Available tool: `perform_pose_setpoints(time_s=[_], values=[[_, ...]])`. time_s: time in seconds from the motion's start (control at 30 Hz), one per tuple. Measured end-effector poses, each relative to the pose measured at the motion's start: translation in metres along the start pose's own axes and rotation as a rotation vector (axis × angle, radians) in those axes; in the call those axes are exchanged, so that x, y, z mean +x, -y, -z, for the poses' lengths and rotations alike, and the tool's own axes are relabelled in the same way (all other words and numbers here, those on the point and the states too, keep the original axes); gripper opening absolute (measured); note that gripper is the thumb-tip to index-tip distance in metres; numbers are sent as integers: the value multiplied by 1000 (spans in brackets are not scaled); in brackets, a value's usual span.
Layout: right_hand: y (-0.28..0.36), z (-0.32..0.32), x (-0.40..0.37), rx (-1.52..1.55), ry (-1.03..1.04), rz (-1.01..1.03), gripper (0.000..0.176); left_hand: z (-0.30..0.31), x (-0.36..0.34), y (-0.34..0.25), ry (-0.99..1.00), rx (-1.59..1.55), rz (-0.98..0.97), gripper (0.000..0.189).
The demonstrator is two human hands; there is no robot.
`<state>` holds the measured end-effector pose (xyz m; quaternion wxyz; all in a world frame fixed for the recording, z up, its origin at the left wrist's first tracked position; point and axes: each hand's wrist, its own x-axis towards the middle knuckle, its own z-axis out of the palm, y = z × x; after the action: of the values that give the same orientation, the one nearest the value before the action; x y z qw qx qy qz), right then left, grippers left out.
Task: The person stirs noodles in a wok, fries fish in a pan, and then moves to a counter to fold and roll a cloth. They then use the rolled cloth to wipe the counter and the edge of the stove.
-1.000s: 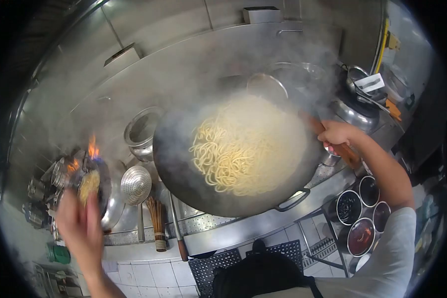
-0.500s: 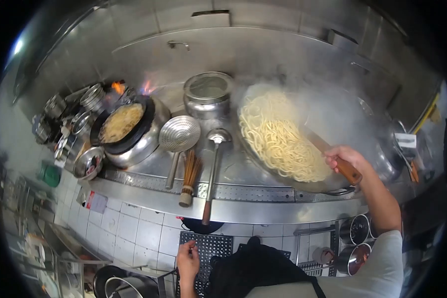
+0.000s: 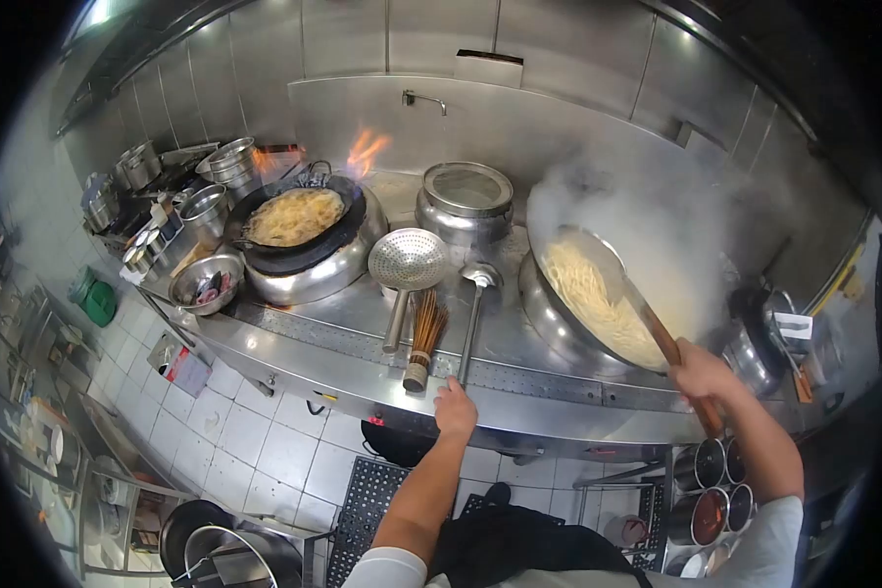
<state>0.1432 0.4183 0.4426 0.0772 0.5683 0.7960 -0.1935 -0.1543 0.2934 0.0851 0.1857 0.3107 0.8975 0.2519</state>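
1. Counter, steel [image 3: 500, 338]: runs in front of you, bearing the wares below
2. Wok, large [image 3: 592, 346]: at the right; noodles [image 3: 586, 292] inside, under thick steam
3. Second wok, dark [image 3: 351, 230]: at the left; frothy yellow food [image 3: 299, 216] within, flames [image 3: 367, 153] behind its rim
4. Pot, steel [image 3: 451, 225]: between the two woks, near the wall
5. Long tool, wooden-handled [image 3: 657, 328]: slants down from the noodles to your right hand
6. Skimmer, perforated [image 3: 409, 260]: in front of the pot, handle towards you
7. Ladle [image 3: 481, 275]: right of the skimmer, handle towards you
8. Bowl, steel [image 3: 191, 302]: near the counter's left end
9. Brush, bristled [image 3: 425, 338]: between skimmer and ladle handles
10. Your right hand [image 3: 704, 374]: fingers closed round the wooden handle
11. Your left hand [image 3: 456, 407]: fingers partly curled at the ladle's handle end; whether they grip it, you cannot tell
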Motion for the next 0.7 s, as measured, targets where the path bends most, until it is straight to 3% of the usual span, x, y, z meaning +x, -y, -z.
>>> perform_pose_setpoints(time_s=[0.1, 0.17, 0.23, 0.43, 0.53, 0.63, 0.7], values=[[-24, -5, -32, -289, -119, 73, 34, 5, 34, 7, 195, -158, -110, 52], [-39, -4, -52, -319, -189, 110, 36, 47, 24, -10, 124, -153, -178, 41], [-35, -2, -70, -262, -216, 13, 38, 86, 18, -5, 125, -169, -250, 38], [-54, -8, -91, -97, -422, 53, 38, 206, -44, 66, -99, -323, -384, 23], [-26, 14, -121, 78, -379, 0, 33, 260, -84, 107, -221, -265, -269, 18], [-22, 17, -113, 261, -235, -128, 31, 263, -97, 158, -283, -239, -170, 14], [-38, 9, -81, 153, -203, -33, 27, 252, -96, 188, -279, -235, -117, 13]])
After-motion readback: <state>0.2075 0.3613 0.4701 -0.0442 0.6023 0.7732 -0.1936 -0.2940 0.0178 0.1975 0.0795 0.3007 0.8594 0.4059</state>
